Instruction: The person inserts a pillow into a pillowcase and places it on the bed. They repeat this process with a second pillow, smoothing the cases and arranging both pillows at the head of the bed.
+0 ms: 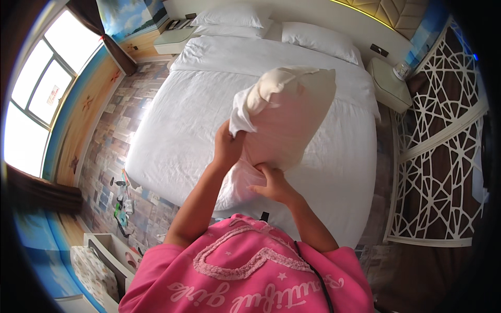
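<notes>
A cream-white pillow (292, 120) is raised over the bed, its near end bunched into a loose white pillowcase (239, 180). At the pillow's left side my left hand (228, 145) is closed on a fold of the pillowcase. My right hand (274, 183) grips the cloth at the pillow's near end, with some fingertips hidden by the fabric. How far the pillowcase covers the pillow I cannot make out. Beneath both lies the wide bed (172, 130) with a white sheet and cover.
White pillows (229, 16) are stacked at the headboard's left, another pillow (321, 40) at its right. Nightstands (389, 86) flank the bed. A white lattice screen (438, 141) stands right. Scattered small items (122, 201) lie on the floor left, near an open drawer (112, 250).
</notes>
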Demonstrator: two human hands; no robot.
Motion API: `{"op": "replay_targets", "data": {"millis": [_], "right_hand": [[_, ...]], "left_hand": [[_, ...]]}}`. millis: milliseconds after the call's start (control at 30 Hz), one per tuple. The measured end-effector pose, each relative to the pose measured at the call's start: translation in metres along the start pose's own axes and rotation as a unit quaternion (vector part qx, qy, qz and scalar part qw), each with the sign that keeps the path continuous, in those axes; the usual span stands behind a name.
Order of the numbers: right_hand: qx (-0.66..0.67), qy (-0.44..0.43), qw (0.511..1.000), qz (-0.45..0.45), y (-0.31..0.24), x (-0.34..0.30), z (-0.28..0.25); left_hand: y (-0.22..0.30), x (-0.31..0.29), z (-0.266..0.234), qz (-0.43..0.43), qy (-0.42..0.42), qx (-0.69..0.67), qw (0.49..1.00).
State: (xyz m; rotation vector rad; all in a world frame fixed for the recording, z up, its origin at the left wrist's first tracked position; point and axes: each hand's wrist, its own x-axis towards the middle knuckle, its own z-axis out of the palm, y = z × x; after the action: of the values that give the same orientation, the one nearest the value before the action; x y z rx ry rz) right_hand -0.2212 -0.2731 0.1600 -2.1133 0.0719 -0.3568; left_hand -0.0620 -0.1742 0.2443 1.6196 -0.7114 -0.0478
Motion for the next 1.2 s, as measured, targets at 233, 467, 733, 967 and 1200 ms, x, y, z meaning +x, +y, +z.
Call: {"op": "replay_targets", "data": {"millis": [233, 467, 733, 967, 1200], "right_hand": [[-0.324, -0.192, 0.915, 0.142, 0.055, -0.003, -0.085], [-0.092, -0.164, 0.978, -0.09, 0.008, 0.029, -0.058], [-0.25, -0.127, 0.96, -0.024, 0.06, 0.045, -0.077], [-0.209, -0.021, 0.978, -0.008, -0.01, 0.077, -0.113], [-0.25, 0.024, 0.968, -0.028, -0.058, 0.06, -0.132]], "left_hand": [[-0.008, -0.009, -0.054, -0.055, 0.022, 0.058, 0.997], [0.001, -0.025, -0.074, -0.069, 0.088, 0.031, 0.993], [-0.001, -0.029, -0.104, -0.096, 0.223, -0.331, 0.912], [0.046, 0.011, -0.096, -0.112, 0.178, -0.381, 0.9], [0.052, 0.017, -0.089, -0.068, 0.202, -0.449, 0.868]]}}
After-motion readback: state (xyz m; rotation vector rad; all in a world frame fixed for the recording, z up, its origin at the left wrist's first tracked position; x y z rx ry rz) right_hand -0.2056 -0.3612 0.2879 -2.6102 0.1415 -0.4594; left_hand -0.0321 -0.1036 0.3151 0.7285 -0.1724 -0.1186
